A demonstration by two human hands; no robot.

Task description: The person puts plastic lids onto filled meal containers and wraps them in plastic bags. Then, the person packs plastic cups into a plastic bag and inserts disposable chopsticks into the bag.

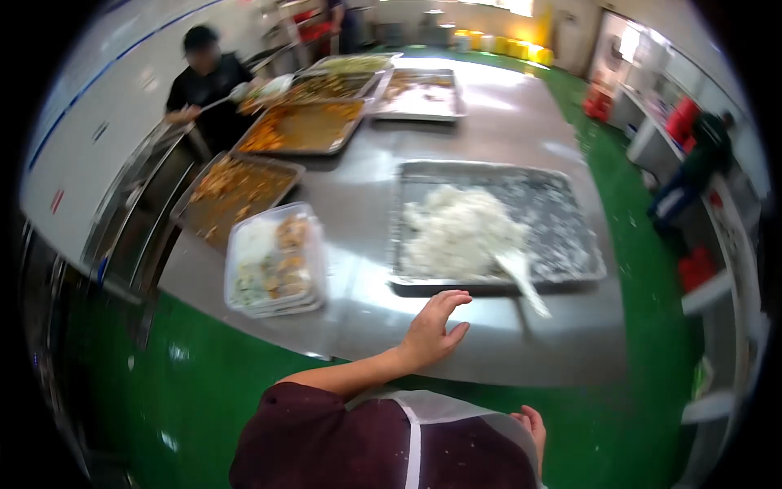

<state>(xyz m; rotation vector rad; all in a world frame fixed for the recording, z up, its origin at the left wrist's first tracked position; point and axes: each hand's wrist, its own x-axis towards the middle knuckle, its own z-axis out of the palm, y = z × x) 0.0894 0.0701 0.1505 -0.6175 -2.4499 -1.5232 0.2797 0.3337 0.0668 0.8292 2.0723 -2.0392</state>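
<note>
Head view: a white paddle point(519, 273) rests blade-first in rice point(460, 232) in a metal tray point(562, 236) on the worktop point(362, 204), its long axis slanting, handle jutting rightward over the near rim. An empty left hand point(432, 332) hovers nearby, loosely open; the right hand's point(532, 425) grip cannot be told.

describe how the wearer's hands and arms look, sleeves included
The left hand and right hand are ungloved, with no ring or watch visible. A dark maroon sleeve leaves the left forearm bare. A pale, see-through apron with a white strap is worn too.
</note>
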